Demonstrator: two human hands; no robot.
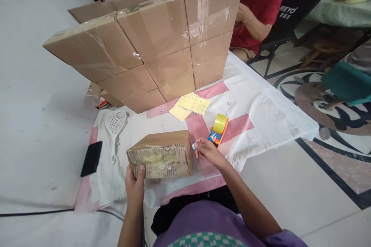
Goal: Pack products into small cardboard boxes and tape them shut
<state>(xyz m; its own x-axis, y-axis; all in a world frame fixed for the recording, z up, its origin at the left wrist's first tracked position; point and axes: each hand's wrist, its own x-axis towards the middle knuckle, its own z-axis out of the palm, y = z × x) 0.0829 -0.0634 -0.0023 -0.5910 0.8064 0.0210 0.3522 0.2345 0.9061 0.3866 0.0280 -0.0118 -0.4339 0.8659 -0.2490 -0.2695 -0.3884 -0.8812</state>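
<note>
Left fingers clasped a brown rectangular cardboard box, presumably light, stiff, best edge-held; right fingers pinched a small white piece.

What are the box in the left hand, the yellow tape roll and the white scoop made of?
Box: probably cardboard; matte brown, flat panels meeting at folded edges.
Yellow tape roll: likely plastic film, given its smooth sheen.
White scoop: seemingly moulded plastic, evenly coloured with regular holes; coated metal is possible.
</note>
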